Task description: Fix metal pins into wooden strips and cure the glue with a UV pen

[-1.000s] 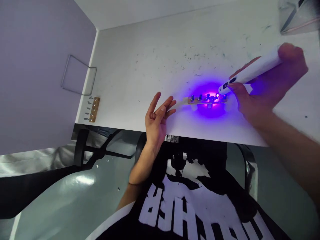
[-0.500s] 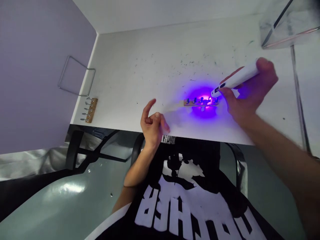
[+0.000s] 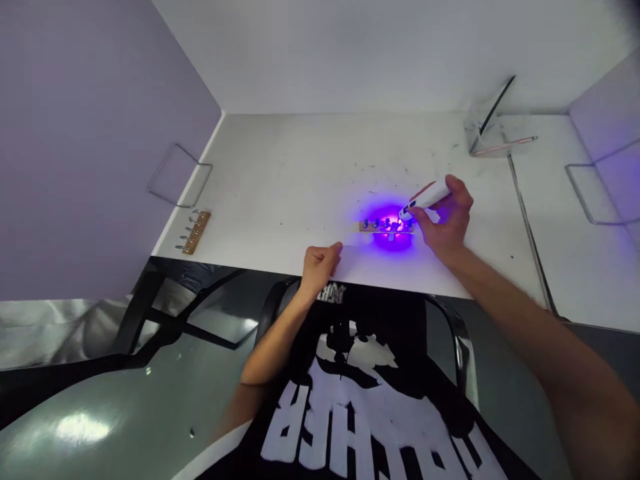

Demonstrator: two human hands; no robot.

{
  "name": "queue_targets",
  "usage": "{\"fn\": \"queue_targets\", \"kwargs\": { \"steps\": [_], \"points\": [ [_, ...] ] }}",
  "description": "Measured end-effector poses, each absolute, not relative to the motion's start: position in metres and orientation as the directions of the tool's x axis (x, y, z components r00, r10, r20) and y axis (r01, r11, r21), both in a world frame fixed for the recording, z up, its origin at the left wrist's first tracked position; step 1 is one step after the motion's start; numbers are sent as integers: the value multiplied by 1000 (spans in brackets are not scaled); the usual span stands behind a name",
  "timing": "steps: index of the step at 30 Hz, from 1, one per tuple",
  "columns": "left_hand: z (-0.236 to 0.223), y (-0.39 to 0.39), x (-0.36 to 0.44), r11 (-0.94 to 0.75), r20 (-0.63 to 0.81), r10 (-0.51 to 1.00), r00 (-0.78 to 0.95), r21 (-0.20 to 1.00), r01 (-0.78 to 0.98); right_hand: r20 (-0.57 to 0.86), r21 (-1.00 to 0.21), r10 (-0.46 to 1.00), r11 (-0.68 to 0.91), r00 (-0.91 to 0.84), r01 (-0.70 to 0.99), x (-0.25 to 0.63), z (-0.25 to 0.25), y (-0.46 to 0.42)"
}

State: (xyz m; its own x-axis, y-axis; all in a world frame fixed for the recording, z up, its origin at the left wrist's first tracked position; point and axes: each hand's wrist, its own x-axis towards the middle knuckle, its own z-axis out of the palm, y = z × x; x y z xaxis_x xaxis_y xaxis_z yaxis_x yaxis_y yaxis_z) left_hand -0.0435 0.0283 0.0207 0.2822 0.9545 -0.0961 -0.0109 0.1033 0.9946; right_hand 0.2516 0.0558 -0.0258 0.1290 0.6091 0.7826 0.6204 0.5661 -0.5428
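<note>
My right hand (image 3: 453,220) grips a white pen-shaped UV nail lamp (image 3: 430,197). The lamp tilts down to the left, and its lit tip casts violet light over a small wooden strip (image 3: 363,227) on the table. Several small metal stands rise from that strip; what tops those under the glow is washed out. Near the table's front edge, my left hand (image 3: 320,267) is closed with curled fingers, and nothing shows in it. It is apart from the strip, to its lower left.
A second wooden strip (image 3: 197,233) with several nail-like tips on stands lies at the table's left edge. Wire frames (image 3: 180,175) stand at both sides. At the back right, a clear holder (image 3: 483,133) contains thin tools. Dark specks mark the white table (image 3: 280,173).
My left hand has gone from spread fingers to a closed fist. The view has tilted up and back, showing more wall. My right hand keeps the lamp over the strip.
</note>
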Motion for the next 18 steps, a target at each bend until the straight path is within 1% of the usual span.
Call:
{"fn": "queue_targets", "kwargs": {
  "steps": [3, 5, 8, 10, 12, 14, 15, 18],
  "points": [
    [24, 32, -44, 63, -86, 940, 329, 995, 81, 790, -535, 597, 563, 138, 630, 250, -26, 57],
    [30, 40, -45, 12, -55, 931, 362, 993, 120, 791, -536, 592, 553, 152, 638, 248, -25, 56],
    [37, 62, -49, -166, 50, 889, 456, 962, 218, 779, -553, 599, 519, 184, 652, 244, -24, 52],
    [37, 85, -52, -316, 92, 820, 565, 896, 312, 775, -557, 602, 507, 192, 658, 241, -24, 50],
    [35, 110, -52, -443, 62, 714, 697, 811, 381, 773, -560, 603, 503, 197, 659, 238, -25, 49],
    [32, 133, -48, -549, 15, 604, 797, 733, 402, 768, -567, 610, 502, 197, 653, 236, -27, 49],
    [31, 143, -44, -616, -17, 545, 838, 669, 415, 768, -568, 610, 507, 195, 649, 235, -28, 49],
    [29, 163, -31, -724, -44, 448, 893, 568, 392, 758, -582, 623, 514, 192, 630, 234, -32, 50]
  ]
}}
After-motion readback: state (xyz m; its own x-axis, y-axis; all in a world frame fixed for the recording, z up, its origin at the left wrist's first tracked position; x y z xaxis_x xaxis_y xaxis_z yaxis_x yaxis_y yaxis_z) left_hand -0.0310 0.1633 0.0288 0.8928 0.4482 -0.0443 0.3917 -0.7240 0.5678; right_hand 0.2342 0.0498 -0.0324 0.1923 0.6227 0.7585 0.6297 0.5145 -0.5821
